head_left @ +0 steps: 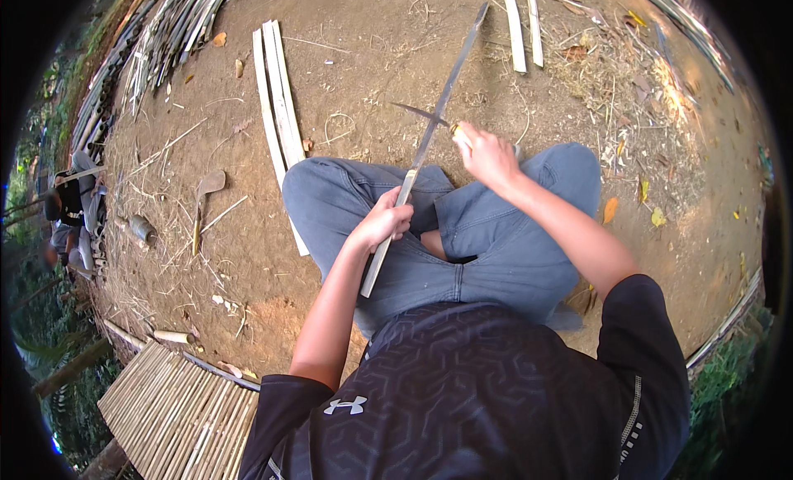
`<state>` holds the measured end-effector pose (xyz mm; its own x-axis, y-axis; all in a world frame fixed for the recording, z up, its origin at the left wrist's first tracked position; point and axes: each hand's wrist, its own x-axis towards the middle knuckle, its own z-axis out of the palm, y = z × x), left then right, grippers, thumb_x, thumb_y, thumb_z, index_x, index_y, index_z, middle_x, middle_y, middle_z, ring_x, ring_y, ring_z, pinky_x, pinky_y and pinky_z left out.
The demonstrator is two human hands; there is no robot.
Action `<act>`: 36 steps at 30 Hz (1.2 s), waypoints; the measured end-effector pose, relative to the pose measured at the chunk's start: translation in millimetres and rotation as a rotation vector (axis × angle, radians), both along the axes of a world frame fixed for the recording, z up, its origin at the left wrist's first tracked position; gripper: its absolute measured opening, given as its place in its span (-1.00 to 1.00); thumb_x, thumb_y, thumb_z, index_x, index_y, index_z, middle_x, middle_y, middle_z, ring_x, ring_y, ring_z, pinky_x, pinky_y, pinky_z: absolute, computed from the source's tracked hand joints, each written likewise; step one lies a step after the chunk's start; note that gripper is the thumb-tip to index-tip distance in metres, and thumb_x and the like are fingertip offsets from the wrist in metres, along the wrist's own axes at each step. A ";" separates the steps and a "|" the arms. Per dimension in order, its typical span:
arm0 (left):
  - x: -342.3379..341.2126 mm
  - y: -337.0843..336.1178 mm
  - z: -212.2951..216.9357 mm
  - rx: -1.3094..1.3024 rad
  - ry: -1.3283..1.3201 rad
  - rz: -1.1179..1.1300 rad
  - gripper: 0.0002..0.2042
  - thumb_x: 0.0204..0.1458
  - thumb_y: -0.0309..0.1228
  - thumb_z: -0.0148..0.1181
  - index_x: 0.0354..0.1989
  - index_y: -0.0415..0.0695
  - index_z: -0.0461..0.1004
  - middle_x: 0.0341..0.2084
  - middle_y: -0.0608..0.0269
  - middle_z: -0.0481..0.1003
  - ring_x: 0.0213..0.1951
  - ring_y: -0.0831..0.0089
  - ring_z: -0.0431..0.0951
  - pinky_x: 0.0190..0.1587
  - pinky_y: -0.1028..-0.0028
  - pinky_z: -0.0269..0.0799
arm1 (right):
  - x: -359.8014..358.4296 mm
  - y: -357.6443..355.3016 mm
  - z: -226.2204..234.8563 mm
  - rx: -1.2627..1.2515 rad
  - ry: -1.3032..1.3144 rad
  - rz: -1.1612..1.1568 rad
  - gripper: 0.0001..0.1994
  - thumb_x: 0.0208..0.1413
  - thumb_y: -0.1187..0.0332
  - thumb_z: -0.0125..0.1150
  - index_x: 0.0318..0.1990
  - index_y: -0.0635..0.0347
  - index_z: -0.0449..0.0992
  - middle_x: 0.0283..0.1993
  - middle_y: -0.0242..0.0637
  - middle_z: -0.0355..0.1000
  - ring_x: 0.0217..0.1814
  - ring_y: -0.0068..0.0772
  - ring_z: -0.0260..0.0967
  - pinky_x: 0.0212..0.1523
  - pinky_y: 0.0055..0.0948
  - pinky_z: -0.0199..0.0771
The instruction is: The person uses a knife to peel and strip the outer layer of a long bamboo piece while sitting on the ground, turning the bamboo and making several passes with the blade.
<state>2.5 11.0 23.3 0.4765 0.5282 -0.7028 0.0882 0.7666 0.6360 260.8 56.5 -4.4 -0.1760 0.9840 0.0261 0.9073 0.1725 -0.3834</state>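
Note:
My left hand [386,220] is closed around a long bamboo strip [447,92]. The strip slants across my lap, its lower end by my left thigh and its far end over the dirt. Along its upper length it looks grey and smooth; around my grip it is pale. In my right hand [489,155] is a knife [419,111], fingers wrapped round its handle. The thin dark blade points left and crosses the strip about midway. Whether the edge bites into it, I cannot tell.
Pale split slats [279,100] lie by my left knee, and two more slats [514,26] lie ahead. A broad-bladed tool [208,187] and a dark cylinder [142,227] rest at left. Behind them sits another person [70,203]. A slatted bamboo surface [178,410] stands lower left.

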 end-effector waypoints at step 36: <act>5.0 1.9 9.4 -0.081 0.033 0.020 -0.79 0.01 -0.55 0.00 -0.23 0.00 0.19 -0.63 0.51 0.15 -0.73 0.73 0.09 -0.72 0.63 -0.05 | 70.6 74.2 -35.2 -0.159 0.065 -0.209 -0.70 0.25 0.12 0.05 -0.06 0.13 0.50 -0.40 0.07 0.53 -0.39 0.05 0.56 -0.41 0.00 0.56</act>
